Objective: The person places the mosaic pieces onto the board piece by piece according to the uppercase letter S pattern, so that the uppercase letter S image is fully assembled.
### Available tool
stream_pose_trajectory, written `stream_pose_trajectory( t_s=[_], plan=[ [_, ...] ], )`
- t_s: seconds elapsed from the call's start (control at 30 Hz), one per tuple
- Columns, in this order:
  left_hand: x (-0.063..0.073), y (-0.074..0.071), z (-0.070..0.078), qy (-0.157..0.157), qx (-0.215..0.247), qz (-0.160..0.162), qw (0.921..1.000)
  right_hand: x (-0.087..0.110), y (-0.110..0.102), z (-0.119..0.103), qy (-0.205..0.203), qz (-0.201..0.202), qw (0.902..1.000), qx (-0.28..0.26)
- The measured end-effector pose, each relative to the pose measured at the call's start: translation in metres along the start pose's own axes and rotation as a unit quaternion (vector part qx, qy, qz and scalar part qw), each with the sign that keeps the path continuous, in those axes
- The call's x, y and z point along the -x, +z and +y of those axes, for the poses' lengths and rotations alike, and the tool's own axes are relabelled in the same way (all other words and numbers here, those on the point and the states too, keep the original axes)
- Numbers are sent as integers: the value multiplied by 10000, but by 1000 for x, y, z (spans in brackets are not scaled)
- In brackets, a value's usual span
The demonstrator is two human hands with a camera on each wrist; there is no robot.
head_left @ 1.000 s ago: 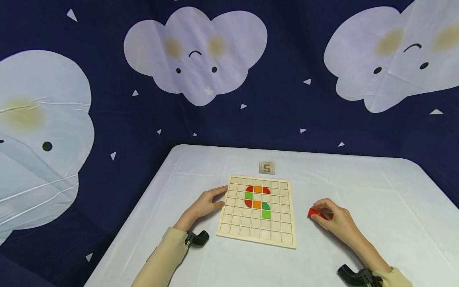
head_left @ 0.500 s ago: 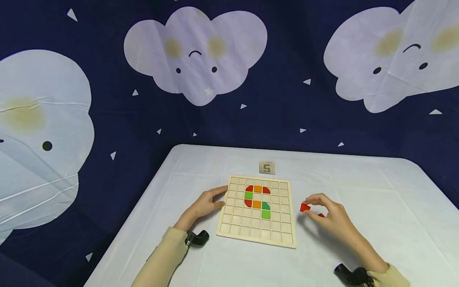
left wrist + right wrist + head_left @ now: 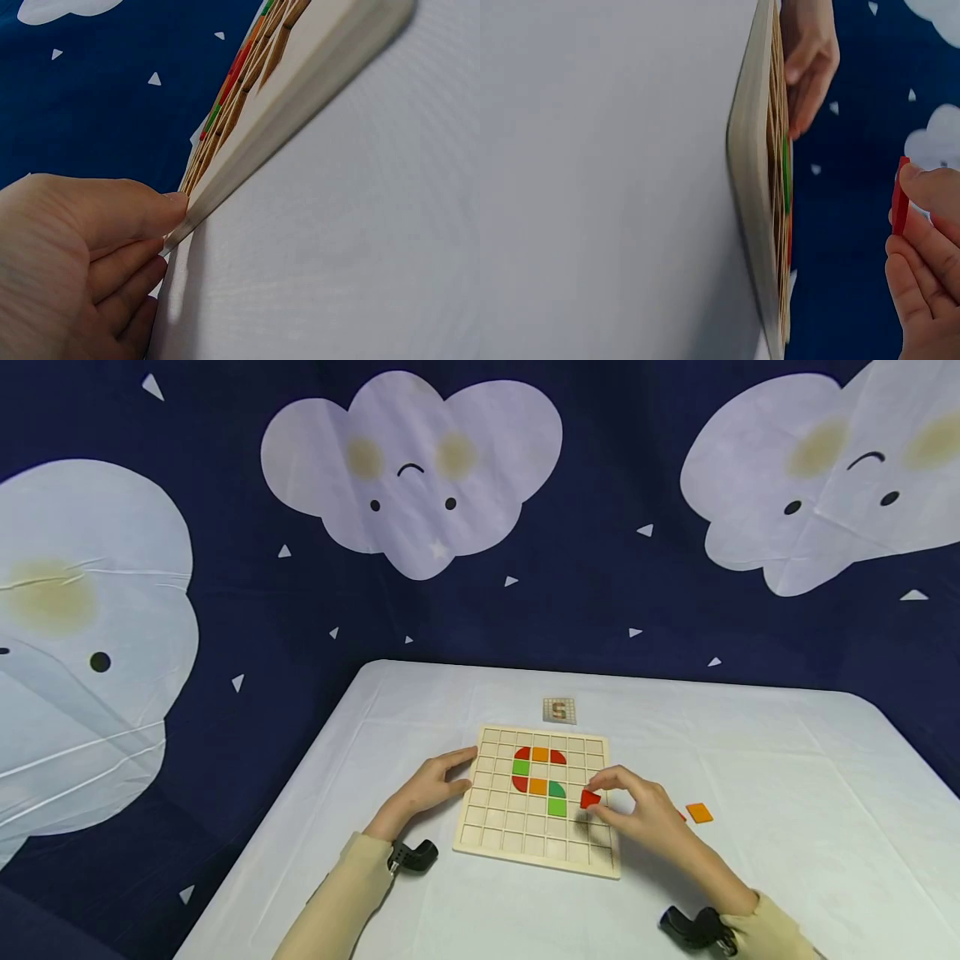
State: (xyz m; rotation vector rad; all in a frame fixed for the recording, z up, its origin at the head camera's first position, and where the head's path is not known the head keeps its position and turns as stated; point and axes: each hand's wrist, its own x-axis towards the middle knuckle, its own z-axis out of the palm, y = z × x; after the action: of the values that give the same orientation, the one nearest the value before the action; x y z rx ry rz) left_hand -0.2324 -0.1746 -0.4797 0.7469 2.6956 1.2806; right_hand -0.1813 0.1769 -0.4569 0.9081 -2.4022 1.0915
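A wooden grid board (image 3: 491,841) lies on the white table, with several coloured tiles set in its squares: red quarter-rounds, orange squares, light green squares and a dark green quarter-round. They form most of an S shape. My left hand (image 3: 429,785) rests at the board's left edge, thumb and forefinger spread apart and touching it. Above the right part of the board, my right hand (image 3: 647,814) pinches a red tile (image 3: 589,799) between thumb and fingers. In the right wrist view that red tile (image 3: 901,196) appears edge-on, held clear of the board.
An orange square tile (image 3: 700,813) lies on the table right of the board. Beside it, a bit of red (image 3: 682,815) peeks out from behind my right hand. A small pattern card (image 3: 559,710) showing an S lies beyond the board's far edge.
My right hand has lifted the red tile off the table and carried it left over the board. The orange tile has come into sight behind it. My left hand stays put.
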Motion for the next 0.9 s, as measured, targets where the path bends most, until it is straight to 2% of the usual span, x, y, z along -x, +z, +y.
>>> stream_pose_trajectory(
  t_s=[0.37, 0.67, 0.9],
  plan=[
    [0, 0, 0, -24, -22, -7, 10000, -10, 28, -8, -497, -342, 9960, -653],
    [0, 0, 1, -39, -18, -29, 10000, -7, 41, -5, -1033, -635, 9921, -321],
    [-1, -1, 1, -82, -93, -53, 9999, -5, 47, -3, -1011, -848, 9910, -216]
  ],
)
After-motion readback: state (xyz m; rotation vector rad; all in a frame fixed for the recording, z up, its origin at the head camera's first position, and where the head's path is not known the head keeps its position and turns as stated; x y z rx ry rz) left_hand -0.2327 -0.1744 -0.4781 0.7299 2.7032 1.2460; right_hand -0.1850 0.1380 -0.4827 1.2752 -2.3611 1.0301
